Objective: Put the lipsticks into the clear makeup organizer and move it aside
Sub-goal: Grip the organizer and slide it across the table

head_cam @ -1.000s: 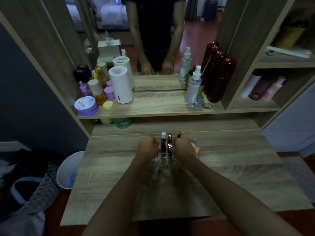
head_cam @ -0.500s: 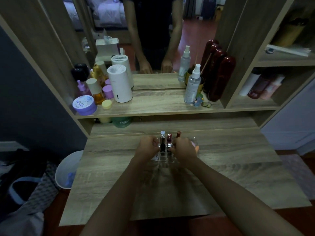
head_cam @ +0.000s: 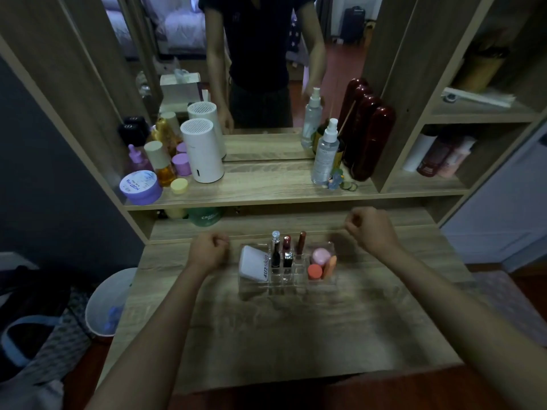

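The clear hard-plastic makeup organizer (head_cam: 287,269) sits on the bare wood-grain table (head_cam: 296,335), toward its far edge, with open table on the near side of it. It reads as a rigid, light, thin-walled box with slick sides, so the likely safe hold is a hand on each end wall, low down, sliding or lifting it level so the upright sticks do not tip.

In the organizer's left compartment a white squarish compact with dark lettering (head_cam: 254,263) leans on a slant. The small middle slots hold three lipsticks upright: a black one with a clear faceted cap (head_cam: 275,251), a dark red one with a silvery base (head_cam: 287,251) and a slim brown-red one (head_cam: 301,245). The right compartment holds a pale pink round puff (head_cam: 321,256), an orange round-capped item (head_cam: 314,271) and an orange tapered piece (head_cam: 329,266).

The left hand (head_cam: 208,250) hovers just left of the organizer, curled into a loose fist and holding nothing. The right hand (head_cam: 371,229), right of the organizer and a little beyond it, is likewise curled and empty. Neither touches the organizer.

Beyond it, a shelf carries a white cylindrical appliance (head_cam: 202,150).
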